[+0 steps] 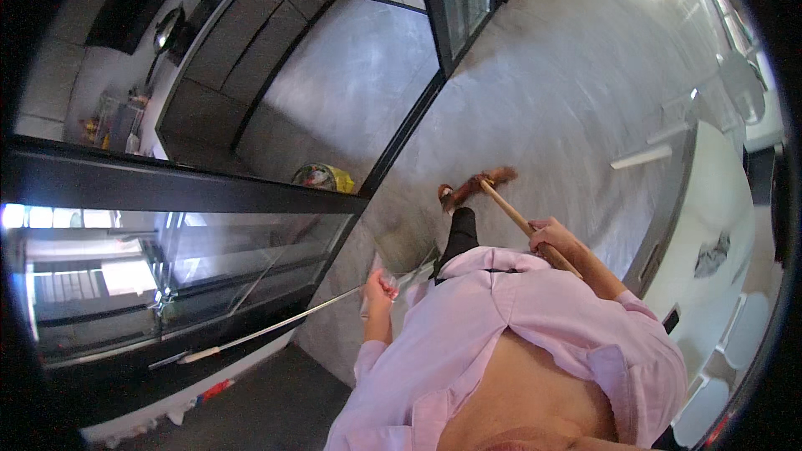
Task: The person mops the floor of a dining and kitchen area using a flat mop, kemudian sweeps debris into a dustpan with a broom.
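In the head view, my right hand (546, 235) is closed around the wooden handle of a broom (510, 210), whose reddish-brown head (479, 188) rests low at the floor near my foot (445, 190). My left hand (380, 287) is closed on a thin metal pole (294, 319) that runs down-left to a white and grey grip end (200, 354). Something clear, perhaps plastic, shows at the left fingers. Beneath that hand, a blurred greyish pan-like shape (407, 244) is near the floor; what it is cannot be told.
A black-framed glass door (188, 275) stands at left. Beyond its floor track (407, 131) is a kitchen with a bin (322, 177) and a counter holding a ladle or pan (168, 30). A white-topped table (708, 213) stands right, with white stools (744, 331) beside it.
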